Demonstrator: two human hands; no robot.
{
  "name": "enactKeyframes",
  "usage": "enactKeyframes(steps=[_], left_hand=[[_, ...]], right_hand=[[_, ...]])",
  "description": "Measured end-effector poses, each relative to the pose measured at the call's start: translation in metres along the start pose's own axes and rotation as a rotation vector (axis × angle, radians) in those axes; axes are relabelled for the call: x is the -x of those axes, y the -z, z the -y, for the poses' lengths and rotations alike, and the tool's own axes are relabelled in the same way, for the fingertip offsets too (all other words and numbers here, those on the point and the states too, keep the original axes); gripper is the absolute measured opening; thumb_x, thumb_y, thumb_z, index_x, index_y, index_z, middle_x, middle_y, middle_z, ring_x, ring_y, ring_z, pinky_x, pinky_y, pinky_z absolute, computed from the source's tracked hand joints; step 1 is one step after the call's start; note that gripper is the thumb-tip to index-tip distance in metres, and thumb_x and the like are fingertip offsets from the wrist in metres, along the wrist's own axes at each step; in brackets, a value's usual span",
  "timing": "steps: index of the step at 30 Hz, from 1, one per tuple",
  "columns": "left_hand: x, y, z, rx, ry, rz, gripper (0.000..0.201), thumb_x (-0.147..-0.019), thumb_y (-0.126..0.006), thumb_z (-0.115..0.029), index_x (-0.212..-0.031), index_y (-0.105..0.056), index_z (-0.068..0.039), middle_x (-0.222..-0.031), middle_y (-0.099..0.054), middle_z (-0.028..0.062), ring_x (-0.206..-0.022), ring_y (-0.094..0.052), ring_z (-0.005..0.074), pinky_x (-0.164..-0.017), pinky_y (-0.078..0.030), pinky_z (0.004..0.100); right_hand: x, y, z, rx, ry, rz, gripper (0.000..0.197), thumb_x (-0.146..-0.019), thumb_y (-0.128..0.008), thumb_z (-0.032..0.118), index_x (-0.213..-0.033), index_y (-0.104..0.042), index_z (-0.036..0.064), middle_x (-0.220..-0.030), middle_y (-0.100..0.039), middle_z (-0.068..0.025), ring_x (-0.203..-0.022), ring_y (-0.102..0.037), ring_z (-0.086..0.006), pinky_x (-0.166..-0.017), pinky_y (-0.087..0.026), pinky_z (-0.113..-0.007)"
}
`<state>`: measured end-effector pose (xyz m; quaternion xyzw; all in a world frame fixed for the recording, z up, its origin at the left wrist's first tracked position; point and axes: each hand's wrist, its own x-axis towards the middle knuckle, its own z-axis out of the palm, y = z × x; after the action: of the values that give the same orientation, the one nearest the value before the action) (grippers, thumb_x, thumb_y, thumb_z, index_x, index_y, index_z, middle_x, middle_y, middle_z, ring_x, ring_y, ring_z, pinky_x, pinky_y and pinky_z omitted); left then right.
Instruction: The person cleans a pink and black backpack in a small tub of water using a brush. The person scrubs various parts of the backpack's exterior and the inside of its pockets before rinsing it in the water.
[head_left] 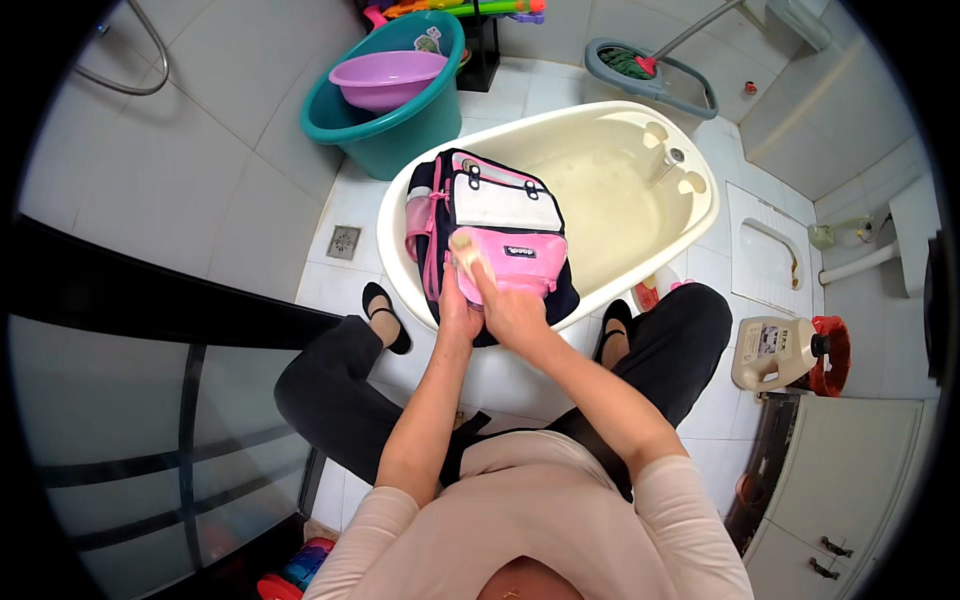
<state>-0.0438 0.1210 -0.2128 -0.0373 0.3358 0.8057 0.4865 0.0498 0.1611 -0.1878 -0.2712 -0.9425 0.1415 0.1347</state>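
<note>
A pink, white and black school backpack (508,205) lies in the near left end of a cream baby bathtub (600,290), its front pocket facing up. My right hand (514,316) is closed on a small beige scrub brush (465,250), pressed against the left side of the pink pocket; its bristles cannot be made out. Beside it, my left hand (458,308) grips the backpack's lower left edge, with the fingers partly hidden. Shallow, cloudy liquid seems to cover the tub's bottom.
A teal tub (400,145) with a purple basin (385,80) stands beyond the bathtub at left. A grey mop bucket (650,85) is at the back right. Right of me are a squat toilet (770,245), a beige jug (772,355) and a red-lined bin (832,355).
</note>
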Motion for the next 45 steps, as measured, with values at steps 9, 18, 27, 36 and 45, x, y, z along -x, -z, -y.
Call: enactKeyframes(steps=[9,18,27,36,45], left_hand=[[0.005,-0.001,0.001,-0.003,0.033,0.025,0.043,-0.088,-0.033,-0.038,-0.117,-0.040,-0.007,-0.116,-0.046,0.0089,-0.106,-0.045,0.0229,-0.090,-0.037,0.0395],[0.018,-0.006,0.011,-0.274,-0.114,-0.048,0.035,-0.079,-0.053,-0.010,-0.112,-0.041,-0.008,-0.103,-0.052,0.0062,-0.096,-0.051,0.0179,-0.083,-0.042,0.0340],[-0.003,-0.051,0.021,-0.298,-0.123,-0.221,0.040,-0.077,-0.052,-0.004,-0.115,-0.040,-0.005,-0.109,-0.049,0.0092,-0.100,-0.049,0.0229,-0.085,-0.041,0.0372],[-0.042,-0.115,-0.062,-0.333,-0.113,0.088,0.022,-0.077,-0.051,-0.009,-0.096,-0.052,0.002,-0.090,-0.059,0.0099,-0.080,-0.058,0.0189,-0.070,-0.048,0.0280],[-0.035,-0.135,-0.093,-0.345,0.076,0.087,0.026,-0.076,-0.051,-0.015,-0.095,-0.053,0.004,-0.091,-0.059,0.0130,-0.082,-0.058,0.0216,-0.077,-0.046,0.0323]], right_hand=[[-0.072,0.006,-0.078,-0.233,-0.441,0.133,0.039,-0.074,-0.047,0.021,-0.110,-0.045,0.0069,-0.081,-0.059,-0.0200,-0.076,-0.057,-0.0339,-0.067,-0.044,-0.042],[-0.056,-0.066,-0.175,-1.123,-0.808,-0.177,0.015,-0.066,-0.048,0.005,-0.080,-0.050,0.0039,-0.065,-0.049,-0.0032,-0.059,-0.047,-0.0143,-0.056,-0.039,-0.027],[-0.065,-0.045,-0.162,-1.353,-0.861,-0.079,0.016,-0.063,-0.048,0.000,-0.078,-0.049,0.0042,-0.069,-0.047,-0.0022,-0.062,-0.045,-0.0102,-0.052,-0.036,-0.022],[-0.049,0.009,-0.117,-1.790,-0.942,-0.491,0.014,-0.065,-0.050,-0.001,-0.078,-0.048,0.0045,-0.069,-0.045,0.0002,-0.064,-0.044,-0.0092,-0.056,-0.034,-0.021],[0.004,0.035,-0.041,-1.920,-1.085,-0.251,0.011,-0.071,-0.052,0.003,-0.079,-0.045,0.0077,-0.069,-0.045,-0.0010,-0.051,-0.045,-0.0091,-0.043,-0.041,-0.024]])
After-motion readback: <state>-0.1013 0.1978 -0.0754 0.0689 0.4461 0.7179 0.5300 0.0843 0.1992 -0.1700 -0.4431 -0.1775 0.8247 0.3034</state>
